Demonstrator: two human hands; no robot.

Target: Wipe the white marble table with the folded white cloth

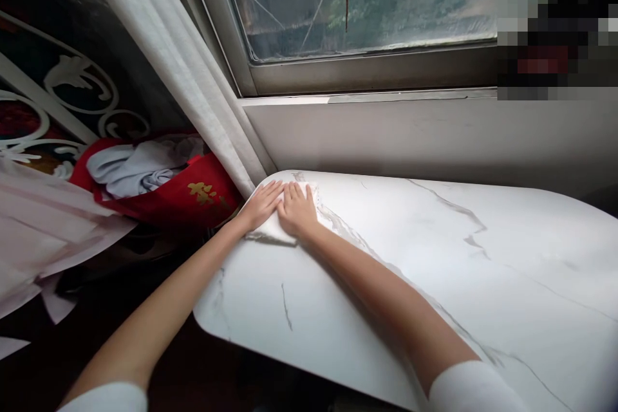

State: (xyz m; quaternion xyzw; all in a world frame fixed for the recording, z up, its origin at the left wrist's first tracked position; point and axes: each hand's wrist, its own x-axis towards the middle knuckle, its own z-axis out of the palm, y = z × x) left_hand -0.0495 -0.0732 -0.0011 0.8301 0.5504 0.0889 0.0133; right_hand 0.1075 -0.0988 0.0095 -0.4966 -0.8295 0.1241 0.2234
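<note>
Both my hands lie flat, side by side, on a small white cloth at the far left corner of a white marble table. My left hand has its fingers stretched out over the cloth's left part, close to the table's edge. My right hand presses down beside it, fingers straight and pointing toward the wall. The cloth is mostly hidden under the two palms. Both arms reach forward from white sleeves.
A pale curtain hangs down to the table's corner. A window with a grey sill runs above the wall behind. To the left sits a red bag with grey clothing in it, and pinkish fabric.
</note>
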